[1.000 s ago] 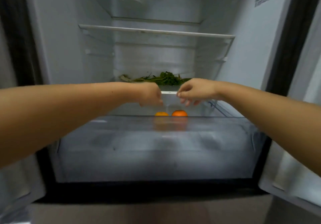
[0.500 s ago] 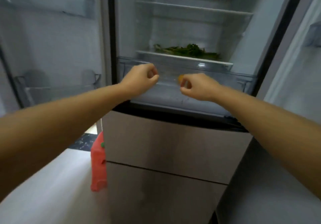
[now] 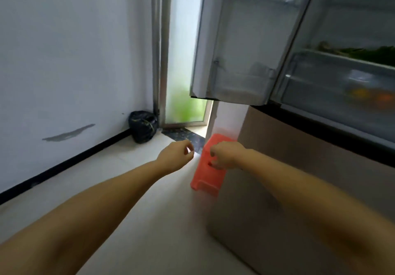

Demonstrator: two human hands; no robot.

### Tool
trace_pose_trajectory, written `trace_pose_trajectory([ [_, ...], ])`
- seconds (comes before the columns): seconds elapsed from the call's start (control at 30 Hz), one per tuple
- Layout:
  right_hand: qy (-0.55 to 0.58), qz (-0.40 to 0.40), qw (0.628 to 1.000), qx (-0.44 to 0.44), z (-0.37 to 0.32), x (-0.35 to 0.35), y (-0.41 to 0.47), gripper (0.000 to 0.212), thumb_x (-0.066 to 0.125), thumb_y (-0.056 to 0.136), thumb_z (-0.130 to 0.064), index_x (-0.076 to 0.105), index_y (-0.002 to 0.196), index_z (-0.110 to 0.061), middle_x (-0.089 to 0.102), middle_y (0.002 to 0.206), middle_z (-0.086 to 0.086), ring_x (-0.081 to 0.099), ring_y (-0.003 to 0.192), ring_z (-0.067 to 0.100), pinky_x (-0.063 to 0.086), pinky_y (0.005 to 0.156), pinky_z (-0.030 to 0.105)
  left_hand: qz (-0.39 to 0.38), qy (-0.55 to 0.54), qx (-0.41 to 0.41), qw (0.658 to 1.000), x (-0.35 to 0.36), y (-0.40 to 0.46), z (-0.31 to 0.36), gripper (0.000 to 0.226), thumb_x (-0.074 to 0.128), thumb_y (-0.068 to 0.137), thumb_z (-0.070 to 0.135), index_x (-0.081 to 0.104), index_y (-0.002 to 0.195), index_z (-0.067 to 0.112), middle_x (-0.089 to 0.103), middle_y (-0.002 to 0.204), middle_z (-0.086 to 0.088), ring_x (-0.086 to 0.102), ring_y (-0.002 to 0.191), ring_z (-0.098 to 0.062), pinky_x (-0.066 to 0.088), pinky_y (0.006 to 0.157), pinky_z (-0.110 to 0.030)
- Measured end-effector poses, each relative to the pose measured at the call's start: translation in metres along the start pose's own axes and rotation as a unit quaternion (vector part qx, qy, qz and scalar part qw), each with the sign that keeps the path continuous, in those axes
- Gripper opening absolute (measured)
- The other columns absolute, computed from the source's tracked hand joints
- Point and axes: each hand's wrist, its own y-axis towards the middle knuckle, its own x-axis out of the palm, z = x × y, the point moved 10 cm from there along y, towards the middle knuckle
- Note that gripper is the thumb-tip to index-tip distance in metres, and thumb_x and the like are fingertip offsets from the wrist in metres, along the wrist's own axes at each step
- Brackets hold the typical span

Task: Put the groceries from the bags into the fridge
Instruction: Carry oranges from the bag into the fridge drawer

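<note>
Both hands empty, fingers loosely curled, nothing gripped. Left hand [image 3: 175,156] relaxed, fingertips bent in toward the palm, thumb near the index finger. Right hand [image 3: 224,156] the same, fingers hanging curled, seen in front of the red stool [image 3: 208,180]; contact with it cannot be told. Both forearms stretch forward and slightly down from the bottom corners, the hands near each other but apart, low over the pale floor [image 3: 136,221] left of the fridge [image 3: 320,168]. Fridge at right with its left door [image 3: 241,39] swung open. Greens [image 3: 367,53] lie on a shelf inside; below them, orange fruit [image 3: 361,93] shows blurred through the clear drawer [image 3: 310,78] front. Black bag [image 3: 142,129] sits on the floor in the corner by the wall [image 3: 64,61] and the glass door [image 3: 181,61], well apart from the hands. Versus half a second ago: view has turned left and down, the hands have come away from the drawer front and now sit lower by the stool, still empty; the drawer looks pushed in.
</note>
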Motion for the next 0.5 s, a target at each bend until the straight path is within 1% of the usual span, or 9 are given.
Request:
trace_pose_trajectory([
  [0.1,0.016,0.004,0.998,-0.062,-0.103,-0.019,0.042,0.04,0.046,0.095,-0.034,0.05,0.13,-0.015,0.056,0.129,0.009,0.052,0.119,0.029,0.044,0.089,0.036,0.024,0.018,-0.075,0.997,-0.06,-0.045,-0.101,0.018,0.052,0.09,0.029,0.062,0.1,0.019,0.062,0.088,0.003,0.059,0.082,-0.019,0.052,0.078,-0.034],
  [0.17,0.024,0.008,0.995,-0.094,-0.168,-0.03,0.071,0.041,0.046,0.095,-0.034,0.047,0.131,-0.014,0.056,0.128,0.01,0.052,0.118,0.03,0.043,0.087,0.036,0.039,0.036,-0.116,0.992,-0.104,-0.08,-0.165,0.019,0.051,0.091,0.028,0.063,0.101,0.018,0.064,0.093,0.0,0.06,0.084,-0.02,0.052,0.078,-0.033],
  [0.3,0.041,-0.001,0.988,-0.146,-0.287,-0.051,0.12,0.041,0.045,0.095,-0.034,0.045,0.132,-0.016,0.054,0.128,0.009,0.051,0.117,0.029,0.043,0.09,0.036,0.073,0.034,-0.205,0.975,-0.186,-0.157,-0.283,0.019,0.05,0.091,0.027,0.062,0.102,0.016,0.064,0.098,-0.002,0.061,0.088,-0.021,0.054,0.082,-0.039],
  [0.4,0.026,-0.006,0.981,-0.19,-0.37,-0.065,0.148,0.039,0.045,0.096,-0.032,0.047,0.13,-0.014,0.055,0.126,0.01,0.054,0.113,0.03,0.044,0.088,0.036,0.096,0.025,-0.271,0.957,-0.227,-0.212,-0.353,0.019,0.049,0.091,0.025,0.062,0.101,0.015,0.061,0.093,0.0,0.06,0.085,-0.02,0.051,0.076,-0.035],
  [0.47,0.016,-0.009,0.975,-0.22,-0.423,-0.071,0.167,0.037,0.045,0.095,-0.03,0.049,0.127,-0.013,0.057,0.123,0.01,0.055,0.108,0.029,0.047,0.089,0.037,0.109,0.02,-0.313,0.943,-0.243,-0.247,-0.396,0.016,0.05,0.09,0.025,0.062,0.098,0.016,0.061,0.09,0.002,0.06,0.083,-0.018,0.049,0.072,-0.032],
  [0.5,0.012,-0.012,0.972,-0.235,-0.449,-0.073,0.177,0.036,0.045,0.095,-0.03,0.05,0.127,-0.013,0.058,0.122,0.009,0.056,0.107,0.028,0.049,0.089,0.037,0.114,0.016,-0.333,0.936,-0.249,-0.264,-0.417,0.015,0.05,0.089,0.025,0.061,0.095,0.018,0.061,0.089,0.002,0.06,0.082,-0.018,0.049,0.072,-0.032],
])
